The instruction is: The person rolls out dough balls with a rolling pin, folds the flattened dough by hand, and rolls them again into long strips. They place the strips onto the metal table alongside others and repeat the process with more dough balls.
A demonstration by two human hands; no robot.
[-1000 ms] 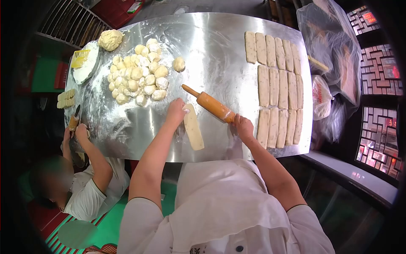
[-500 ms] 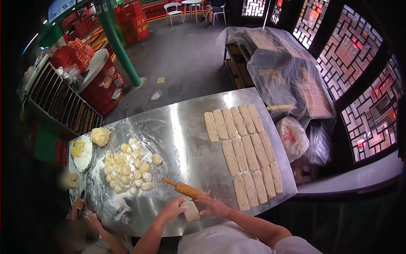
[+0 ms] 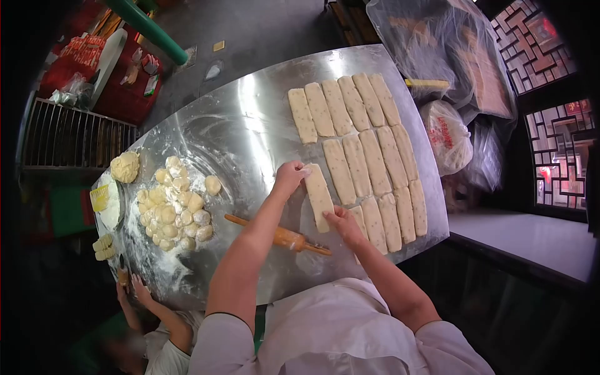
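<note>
A pale, speckled dough strip (image 3: pixel 319 197) is stretched between my two hands over the metal table. My left hand (image 3: pixel 290 176) pinches its far end, while my right hand (image 3: pixel 342 224) grips the near end with thumb and fingers. Just right of it, several similar dough strips (image 3: pixel 355 164) lie side by side in rows. A wooden rolling pin (image 3: pixel 287 239) rests on the table by my left forearm, partly covered by it. To the left is a heap of small dough balls (image 3: pixel 169 212) dusted with flour.
The steel table (image 3: pixel 250 159) carries a large dough lump (image 3: pixel 125 167) and a flour pile (image 3: pixel 109 206) at its left edge. A co-worker's hand (image 3: pixel 141 289) is near a second rolling pin (image 3: pixel 123 275) at lower left. A plastic-covered rack (image 3: pixel 437 56) stands beyond the right side.
The dough piece, folded short in my hands by the rolling pin before, is now extended into a long strip farther right beside the rows. My view has tilted down.
</note>
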